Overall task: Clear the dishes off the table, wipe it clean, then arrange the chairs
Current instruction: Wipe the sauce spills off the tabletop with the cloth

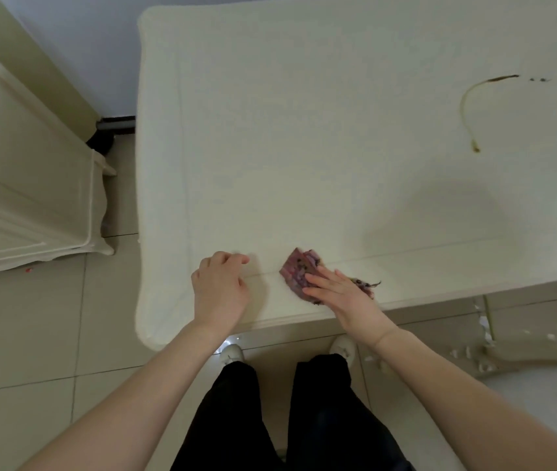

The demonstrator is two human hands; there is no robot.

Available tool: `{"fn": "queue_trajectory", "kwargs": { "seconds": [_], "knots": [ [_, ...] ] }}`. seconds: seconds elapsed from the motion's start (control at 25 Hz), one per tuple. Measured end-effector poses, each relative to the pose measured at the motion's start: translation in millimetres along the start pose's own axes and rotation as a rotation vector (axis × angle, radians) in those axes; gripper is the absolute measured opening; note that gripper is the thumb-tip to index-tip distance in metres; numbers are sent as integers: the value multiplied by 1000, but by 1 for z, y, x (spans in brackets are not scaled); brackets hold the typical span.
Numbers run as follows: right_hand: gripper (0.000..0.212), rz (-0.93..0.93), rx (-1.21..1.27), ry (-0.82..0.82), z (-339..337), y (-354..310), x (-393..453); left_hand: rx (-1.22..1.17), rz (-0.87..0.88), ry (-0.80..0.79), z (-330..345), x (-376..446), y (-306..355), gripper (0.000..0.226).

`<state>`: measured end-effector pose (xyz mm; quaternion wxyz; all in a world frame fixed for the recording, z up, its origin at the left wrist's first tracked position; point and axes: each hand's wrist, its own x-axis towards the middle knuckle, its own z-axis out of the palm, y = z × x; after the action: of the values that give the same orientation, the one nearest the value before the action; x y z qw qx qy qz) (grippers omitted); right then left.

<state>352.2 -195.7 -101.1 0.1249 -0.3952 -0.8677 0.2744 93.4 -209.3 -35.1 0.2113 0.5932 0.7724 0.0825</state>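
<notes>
Cream-coloured rectangular table top [321, 130] fills most of the view, standing on pale floor tiles [49, 334]. No dishes visible on it, so the clearing step looks done; judged step in hand: wiping.

Right hand [338, 287]: fingers straight and spread, palm pressing flat on one folded purple patterned cloth [299, 266] near the table's front edge. The cloth shows ahead of the fingertips, with a frayed end trailing out behind the hand.

Left hand [221, 283]: loosely curled, resting on the table just to the left of the cloth, holding nothing.

Handling, judged: the cloth is soft, light and limp, and will bunch if pushed from one corner. Best pressed under a flat palm, or gathered by its folded middle to lift it. Not fragile.

One curved brown smear [467, 110] lies well ahead and to the right of the right hand, with a few dark specks [542, 79] just past its far end.

Count: one cloth, one smear, two hands. One cream cabinet [25, 185] stands left of the left hand. Whether a chair is in view, cannot tell.
</notes>
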Motion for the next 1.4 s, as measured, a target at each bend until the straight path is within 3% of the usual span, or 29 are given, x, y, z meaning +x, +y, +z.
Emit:
{"fn": "queue_trajectory", "kwargs": {
  "seconds": [0.2, 0.28, 0.36, 0.48, 0.56, 0.68, 0.84, 1.0, 1.08, 1.24, 1.32, 1.4],
  "knots": [
    [46, 312, -75, 136, -84, 100, -67, 25, 55, -27, 42, 3, 93, 47],
    [47, 414, -111, 260, -108, 117, -76, 26, 61, -23, 53, 4, 121, 48],
    [49, 379, -103, 340, -108, 106, -57, 14, 60, -19, 60, 5, 139, 49],
    [58, 157, -84, 182, -81, 69, -35, -17, 78, -44, 68, 6, 167, 53],
    [67, 164, -90, 120, -79, 72, -43, 7, 124, -72, 73, 10, 182, 56],
    [63, 388, -133, 123, -112, 119, -70, 88, 231, -135, 81, 17, 199, 57],
    [40, 596, -322, 134, -155, 165, -92, 171, 363, -194, 90, 28, 218, 59],
    [51, 922, -286, 339, -165, 160, -101, 165, 420, -188, 95, 41, 230, 60],
    [40, 799, -223, 305, -142, 137, -83, 139, 408, -186, 97, 43, 232, 57],
    [44, 230, -135, 92, -96, 109, -51, 76, 333, -171, 95, 47, 241, 42],
    [43, 156, -116, 72, -112, 133, -62, 71, 315, -168, 96, 50, 245, 43],
    [43, 212, -93, 107, -138, 165, -82, 109, 320, -158, 102, 54, 250, 49]
  ]
}}
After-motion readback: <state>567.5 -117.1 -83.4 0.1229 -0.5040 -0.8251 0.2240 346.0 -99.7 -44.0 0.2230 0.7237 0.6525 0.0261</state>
